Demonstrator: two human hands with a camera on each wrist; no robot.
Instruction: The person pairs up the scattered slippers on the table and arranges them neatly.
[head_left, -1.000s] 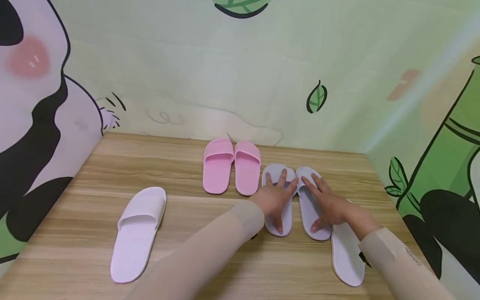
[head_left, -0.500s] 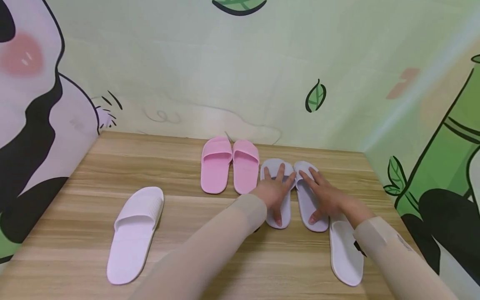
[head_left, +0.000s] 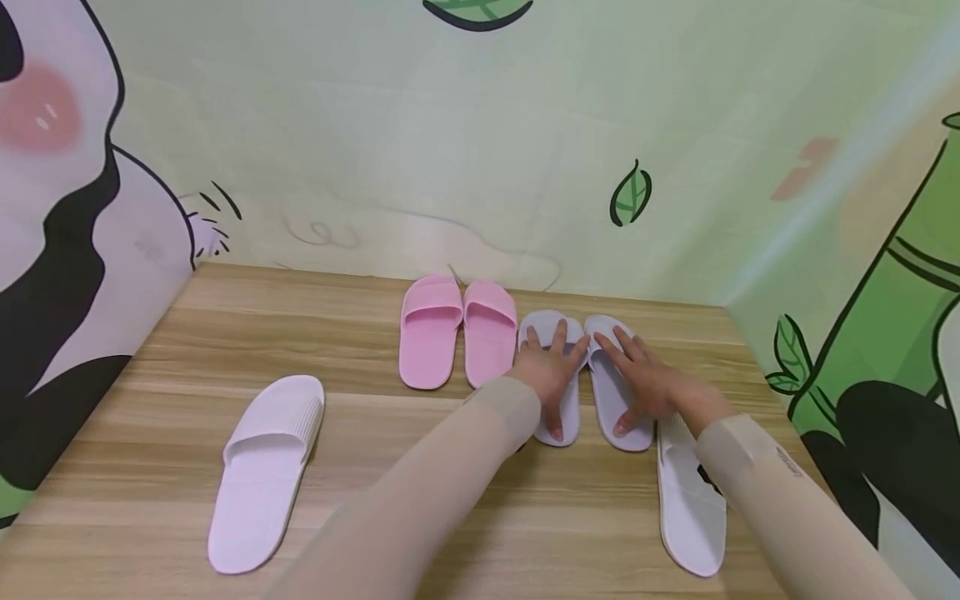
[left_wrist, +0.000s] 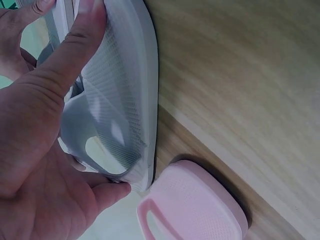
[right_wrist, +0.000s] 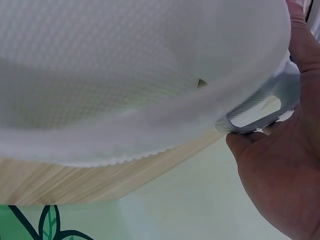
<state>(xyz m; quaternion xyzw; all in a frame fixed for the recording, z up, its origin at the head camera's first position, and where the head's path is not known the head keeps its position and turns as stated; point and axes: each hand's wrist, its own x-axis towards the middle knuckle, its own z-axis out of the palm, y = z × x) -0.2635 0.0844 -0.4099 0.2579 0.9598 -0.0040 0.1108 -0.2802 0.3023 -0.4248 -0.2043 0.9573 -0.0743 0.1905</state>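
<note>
Two grey slippers lie side by side in the head view, the left slipper [head_left: 570,417] and the right slipper [head_left: 606,396], toes toward the wall. My left hand [head_left: 547,375] rests on the left one with fingers spread over its strap and thumb on the footbed. On the other, my right hand [head_left: 651,385] lies in the same way, fingers spread forward. A white slipper [head_left: 692,521] sits partly under my right forearm. In the left wrist view, the thumb touches the edge of the grey slipper [left_wrist: 145,65]; in the right wrist view, the white slipper [right_wrist: 125,60] fills the foreground.
A pair of pink slippers, left [head_left: 430,350] and right [head_left: 489,342], stands near the back wall, left of the grey pair. Another white slipper [head_left: 262,483] lies at the left on the wooden surface [head_left: 360,475]. Printed green walls [head_left: 420,150] bound the back and sides.
Both hands have slid the grey slippers forward, toward the back wall, in line with the pink pair. The white and pink slippers have stayed in place.
</note>
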